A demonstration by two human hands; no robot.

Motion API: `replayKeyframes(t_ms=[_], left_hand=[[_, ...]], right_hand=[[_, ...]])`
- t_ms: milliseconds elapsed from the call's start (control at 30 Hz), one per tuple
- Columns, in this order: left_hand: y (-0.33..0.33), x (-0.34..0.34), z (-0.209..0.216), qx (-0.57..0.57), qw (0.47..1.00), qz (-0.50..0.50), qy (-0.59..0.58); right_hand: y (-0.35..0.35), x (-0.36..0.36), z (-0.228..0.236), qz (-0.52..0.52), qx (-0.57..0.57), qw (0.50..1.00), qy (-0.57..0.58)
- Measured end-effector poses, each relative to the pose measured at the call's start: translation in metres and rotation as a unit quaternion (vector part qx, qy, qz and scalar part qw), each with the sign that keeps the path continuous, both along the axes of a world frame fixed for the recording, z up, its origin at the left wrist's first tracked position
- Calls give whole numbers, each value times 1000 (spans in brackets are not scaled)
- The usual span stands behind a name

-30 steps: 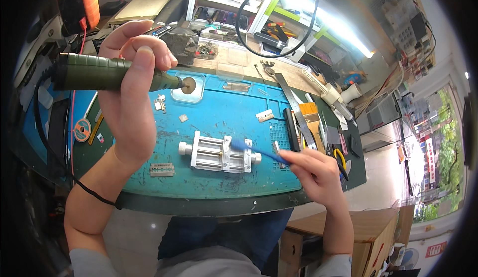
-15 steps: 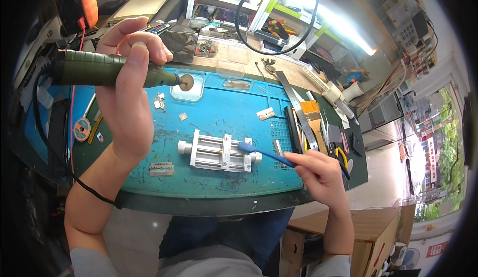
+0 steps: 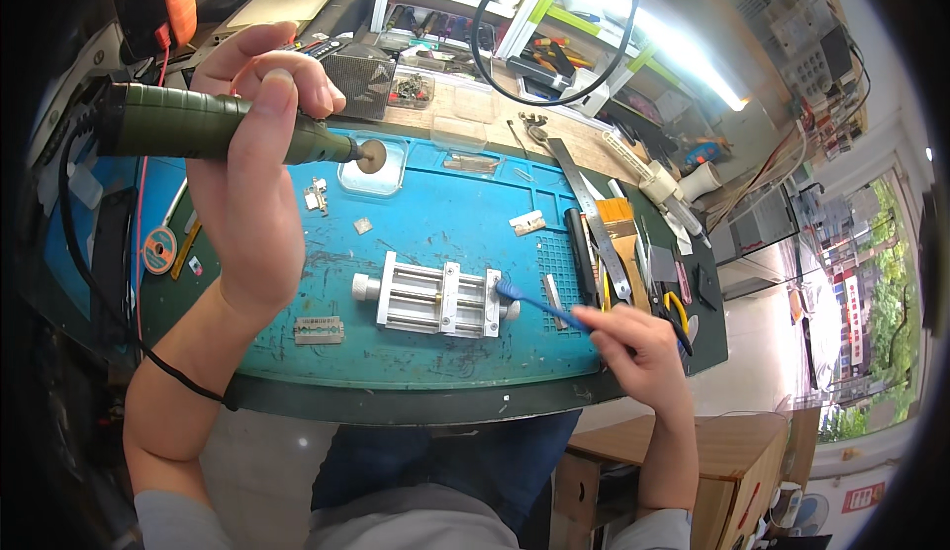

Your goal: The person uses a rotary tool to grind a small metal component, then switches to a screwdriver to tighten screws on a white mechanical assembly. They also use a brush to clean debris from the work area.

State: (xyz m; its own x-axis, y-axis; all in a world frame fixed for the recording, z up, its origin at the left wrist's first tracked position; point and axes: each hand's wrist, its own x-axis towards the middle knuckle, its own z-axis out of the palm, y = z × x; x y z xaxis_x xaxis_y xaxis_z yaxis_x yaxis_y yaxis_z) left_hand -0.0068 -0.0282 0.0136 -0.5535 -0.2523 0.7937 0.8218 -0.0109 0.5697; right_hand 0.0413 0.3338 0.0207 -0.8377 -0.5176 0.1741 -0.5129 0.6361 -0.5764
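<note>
Blue toothbrush [image 3: 549,305] in the right hand [image 3: 633,347] — thumb and index finger pinched together on the handle, remaining fingers curled in underneath. Its head is right at the right-hand end of the silver vise [image 3: 440,298], by the end plate and the knob; whether it touches the metal, you cannot tell from this angle. Over to the left hand [image 3: 259,189], and that one has the green rotary tool [image 3: 173,123] raised above the bench: thumb laid across the barrel, fingers wrapped behind with their tips bent over the top. The round disc [image 3: 372,156] at the tool's tip shows in front of a clear plastic box [image 3: 372,182]. Centre stage, the vise lies on the blue mat [image 3: 435,219] — with a slotted razor blade [image 3: 319,330] flat to its left.
</note>
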Motion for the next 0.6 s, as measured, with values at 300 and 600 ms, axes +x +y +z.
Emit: replayKeyframes(t_ms=[300,600], left_hand=[[7,-2,3,50,999,-2,7],[-4,-5,0,12,1000,-4,29]], right_hand=[[-20,-44,10,-84,-131,988,-6],[-56,-89,14,38,-81,990,112]])
